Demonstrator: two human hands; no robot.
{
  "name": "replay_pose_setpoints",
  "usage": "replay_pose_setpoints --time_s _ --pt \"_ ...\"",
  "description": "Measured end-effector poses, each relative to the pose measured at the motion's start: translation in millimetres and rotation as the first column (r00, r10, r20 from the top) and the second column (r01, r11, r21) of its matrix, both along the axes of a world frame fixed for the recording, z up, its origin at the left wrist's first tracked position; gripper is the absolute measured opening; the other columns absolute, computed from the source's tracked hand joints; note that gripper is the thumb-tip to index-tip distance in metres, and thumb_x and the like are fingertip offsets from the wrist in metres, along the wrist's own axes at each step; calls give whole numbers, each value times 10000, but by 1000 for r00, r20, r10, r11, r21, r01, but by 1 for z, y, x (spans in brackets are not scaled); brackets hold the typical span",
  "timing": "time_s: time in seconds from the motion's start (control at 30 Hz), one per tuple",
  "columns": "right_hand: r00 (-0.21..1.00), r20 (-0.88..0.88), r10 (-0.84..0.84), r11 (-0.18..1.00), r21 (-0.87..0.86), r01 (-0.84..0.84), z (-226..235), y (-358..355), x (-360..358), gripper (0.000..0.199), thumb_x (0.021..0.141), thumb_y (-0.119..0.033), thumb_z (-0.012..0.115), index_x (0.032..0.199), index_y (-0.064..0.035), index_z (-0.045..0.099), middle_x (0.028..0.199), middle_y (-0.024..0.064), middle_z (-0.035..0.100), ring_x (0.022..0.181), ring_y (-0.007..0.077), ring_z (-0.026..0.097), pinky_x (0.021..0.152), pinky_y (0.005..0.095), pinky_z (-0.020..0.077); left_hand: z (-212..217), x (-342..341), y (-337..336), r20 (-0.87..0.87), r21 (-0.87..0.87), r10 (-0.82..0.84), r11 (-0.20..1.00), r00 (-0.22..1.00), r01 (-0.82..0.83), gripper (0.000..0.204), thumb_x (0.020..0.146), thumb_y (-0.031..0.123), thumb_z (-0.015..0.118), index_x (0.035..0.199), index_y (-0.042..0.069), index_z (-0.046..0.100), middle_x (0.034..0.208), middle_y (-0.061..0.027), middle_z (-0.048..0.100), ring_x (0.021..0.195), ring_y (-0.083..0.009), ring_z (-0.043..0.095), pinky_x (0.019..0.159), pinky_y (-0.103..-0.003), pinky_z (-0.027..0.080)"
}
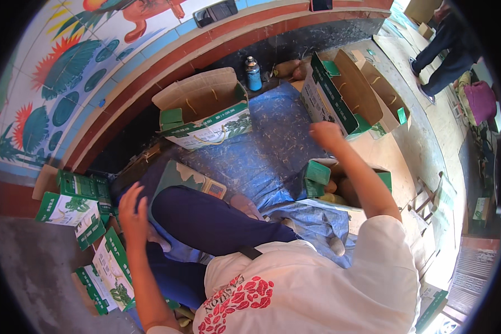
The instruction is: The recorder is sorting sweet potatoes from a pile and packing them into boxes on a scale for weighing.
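Note:
My right hand [327,136] is closed at the lower edge of an open green-and-white carton [331,94]. Whether its fingers grip that edge or something small is hidden. Below my right forearm stands another open carton [317,172] with brown and yellowish root vegetables [333,197] in it. My left hand [132,214] is raised, its fingers apart and nothing in them. Folded green-and-white cartons [75,209] lie beside it on the left.
An open carton [206,125] stands by the wall, with a blue flask [253,73] and root vegetables [286,68] near it. A blue tarp [273,128] covers the floor. A device with a keypad [212,188] lies by my knee. Another person [448,47] stands far right.

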State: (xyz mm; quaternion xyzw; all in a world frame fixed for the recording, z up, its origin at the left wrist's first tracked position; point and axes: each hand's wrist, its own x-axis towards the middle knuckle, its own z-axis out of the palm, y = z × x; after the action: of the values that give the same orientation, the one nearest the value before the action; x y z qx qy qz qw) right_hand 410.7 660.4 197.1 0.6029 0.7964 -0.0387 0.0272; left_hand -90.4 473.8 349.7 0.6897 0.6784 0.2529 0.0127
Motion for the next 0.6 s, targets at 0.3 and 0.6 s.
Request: replay_pose_setpoints --time_s 0.3,0.6 --pt "989 99 108 818 -575 -32 -108 -13 -150 246 759 -167 616 974 -90 706 1057 147 666 1001 309 640 783 426 528 -37 -120 -106 -281 228 456 887 845 -402 301 905 124 515 1187 29 553 1295 -171 509 1162 -356 484 991 -433 351" --pt "926 372 66 765 -615 192 -180 -93 -112 425 847 -286 546 1244 -141 592 1335 130 510 1302 387 364 1050 653 77 -66 -132 -135 -293 250 533 844 794 -474 386 940 230 475 1268 25 483 1346 -186 459 1217 -375 438 1015 -497 296"
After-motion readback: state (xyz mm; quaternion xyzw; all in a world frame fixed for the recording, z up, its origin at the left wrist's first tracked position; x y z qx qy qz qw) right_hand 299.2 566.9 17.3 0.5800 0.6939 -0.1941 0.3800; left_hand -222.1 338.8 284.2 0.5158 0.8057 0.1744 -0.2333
